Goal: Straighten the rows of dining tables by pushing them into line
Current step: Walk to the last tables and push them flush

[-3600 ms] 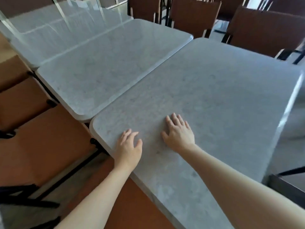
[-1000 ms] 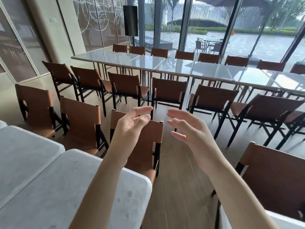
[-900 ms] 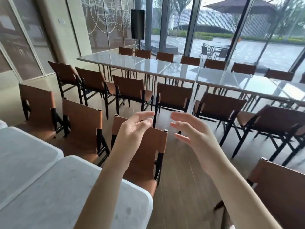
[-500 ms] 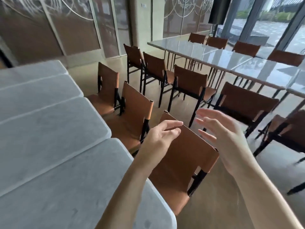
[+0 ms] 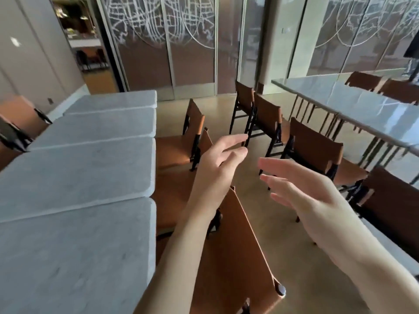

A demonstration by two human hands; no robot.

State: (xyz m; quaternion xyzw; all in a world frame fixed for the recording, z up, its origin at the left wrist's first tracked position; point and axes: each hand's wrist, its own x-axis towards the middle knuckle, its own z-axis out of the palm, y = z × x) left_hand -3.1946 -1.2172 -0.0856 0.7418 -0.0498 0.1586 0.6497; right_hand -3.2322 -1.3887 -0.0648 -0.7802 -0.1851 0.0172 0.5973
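Note:
A row of several grey marble-top dining tables runs up the left side. The nearest table [image 5: 74, 252] abuts the one beyond it [image 5: 77, 171], and their right edges look roughly level. My left hand [image 5: 217, 168] is raised in the air over the brown chairs, to the right of this row, fingers apart and empty. My right hand [image 5: 303, 198] is also raised and open, palm turned towards the left hand, touching nothing. A second row of glossy tables [image 5: 362, 107] runs along the right.
Brown leather chairs with black frames line the aisle: one right below my left arm [image 5: 238, 264], more beside the left tables [image 5: 179, 146] and beside the right row [image 5: 315, 150]. Tan floor [image 5: 226, 114] lies between the rows. Patterned glass panels [image 5: 192, 41] close the far side.
My hands have lifted off the tabletop they pressed on earlier and now hover open. The view has swung left, so the left table row now lies lengthwise beside me.

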